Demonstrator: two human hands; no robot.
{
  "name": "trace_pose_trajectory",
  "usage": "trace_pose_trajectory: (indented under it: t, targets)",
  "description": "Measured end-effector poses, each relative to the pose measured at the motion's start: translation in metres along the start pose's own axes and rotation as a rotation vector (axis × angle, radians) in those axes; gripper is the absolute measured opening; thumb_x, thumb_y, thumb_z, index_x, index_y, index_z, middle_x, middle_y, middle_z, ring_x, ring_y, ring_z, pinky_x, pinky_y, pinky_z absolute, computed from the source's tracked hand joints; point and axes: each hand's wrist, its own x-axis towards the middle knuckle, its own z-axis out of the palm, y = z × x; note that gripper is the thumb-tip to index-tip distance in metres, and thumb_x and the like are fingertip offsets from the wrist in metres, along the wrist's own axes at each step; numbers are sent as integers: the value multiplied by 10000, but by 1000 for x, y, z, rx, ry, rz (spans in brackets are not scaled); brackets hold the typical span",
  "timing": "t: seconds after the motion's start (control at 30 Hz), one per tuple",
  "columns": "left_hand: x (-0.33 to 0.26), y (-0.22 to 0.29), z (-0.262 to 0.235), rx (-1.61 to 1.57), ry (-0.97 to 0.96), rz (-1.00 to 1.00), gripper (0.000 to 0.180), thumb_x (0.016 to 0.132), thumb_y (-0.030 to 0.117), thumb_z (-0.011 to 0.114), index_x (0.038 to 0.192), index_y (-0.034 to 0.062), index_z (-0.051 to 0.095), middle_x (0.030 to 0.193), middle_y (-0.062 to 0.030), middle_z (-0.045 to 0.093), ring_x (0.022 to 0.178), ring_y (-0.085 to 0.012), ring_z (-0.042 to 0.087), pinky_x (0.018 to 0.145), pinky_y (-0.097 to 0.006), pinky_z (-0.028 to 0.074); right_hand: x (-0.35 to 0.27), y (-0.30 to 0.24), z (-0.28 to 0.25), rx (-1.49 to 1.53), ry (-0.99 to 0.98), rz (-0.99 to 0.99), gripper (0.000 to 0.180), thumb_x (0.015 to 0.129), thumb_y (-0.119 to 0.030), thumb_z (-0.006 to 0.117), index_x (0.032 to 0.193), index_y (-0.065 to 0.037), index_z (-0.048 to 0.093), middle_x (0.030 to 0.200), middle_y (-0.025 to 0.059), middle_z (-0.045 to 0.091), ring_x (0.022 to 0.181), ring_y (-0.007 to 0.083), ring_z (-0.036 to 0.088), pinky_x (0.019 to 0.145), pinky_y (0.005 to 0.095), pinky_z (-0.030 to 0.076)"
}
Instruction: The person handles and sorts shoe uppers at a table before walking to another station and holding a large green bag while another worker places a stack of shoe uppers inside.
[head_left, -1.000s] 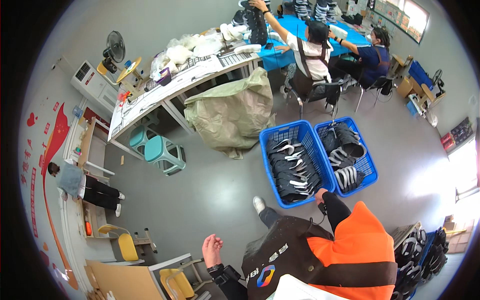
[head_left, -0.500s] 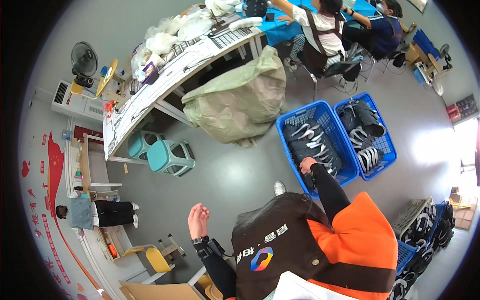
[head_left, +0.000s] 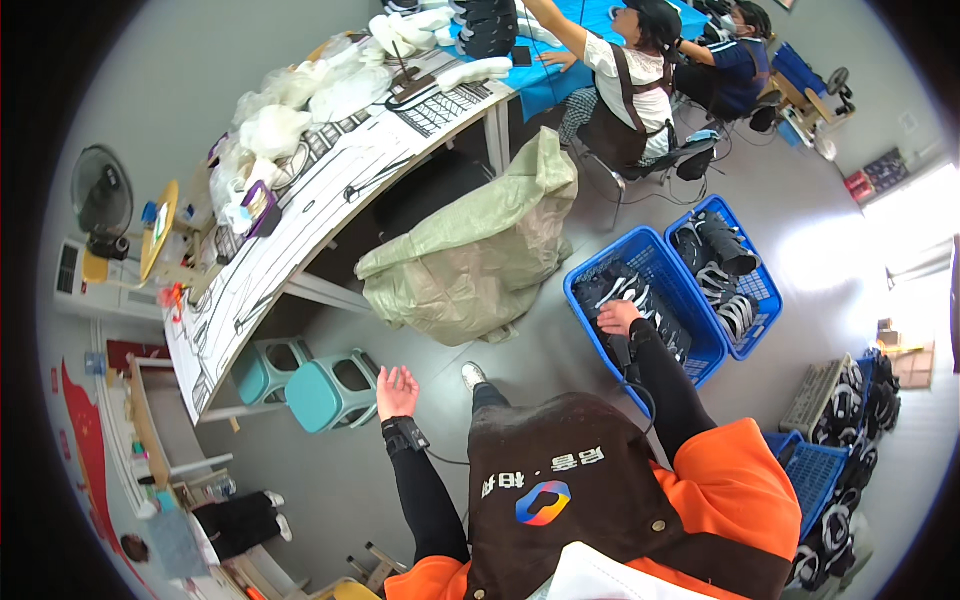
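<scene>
My left hand is held out in the air at the left of my apron, palm up and fingers spread, holding nothing. My right hand reaches over a blue plastic basket. Its fingers are stretched toward the left, and I see nothing in them. Inside that basket lie dark pieces with pale curved trim, shoe-like but partly hidden by my hand and sleeve. Touching its right side stands a second blue basket with more dark, pale-trimmed pieces.
A greenish cloth sack stands ahead, beside a long white table piled with plastic bags. Two teal stools are at the left. Two people sit at a blue-covered table; another stands at the far left. More baskets are at the right.
My view has shifted and I have moved nearer the table, one foot forward. My left hand's fingers have spread. My right hand stays over the basket, its fingers now straighter.
</scene>
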Motion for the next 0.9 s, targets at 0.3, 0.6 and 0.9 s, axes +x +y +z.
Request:
trace_pose_trajectory:
  t: [0.3, 0.6, 0.9]
  targets:
    - [159, 97, 42, 30, 75, -165, 676, 901, 373, 726, 1407, 73, 394, 1091, -94, 606, 886, -228, 627, 751, -378, 524, 42, -87, 115, -177, 29, -28, 306, 937, -265, 586, 1132, -35, 633, 983, 165, 719, 826, 306, 721, 719, 427, 577]
    - [211, 63, 123, 68, -72, -345, 518, 931, 340, 701, 1285, 43, 467, 1160, -144, 591, 966, -256, 618, 805, -408, 545, 119, -224, 144, 271, 132, -121, 461, 973, -406, 576, 1246, -35, 561, 1257, 154, 571, 1046, 318, 638, 853, 466, 564]
    - [241, 22, 164, 116, 94, -370, 876, 859, 454, 766, 1481, 65, 287, 1395, -175, 490, 1241, -316, 517, 996, -500, 464, 246, -393, -13, 607, -197, -819, 193, 910, -323, 596, 989, -152, 636, 789, 50, 621, 872, 234, 621, 710, 415, 490]
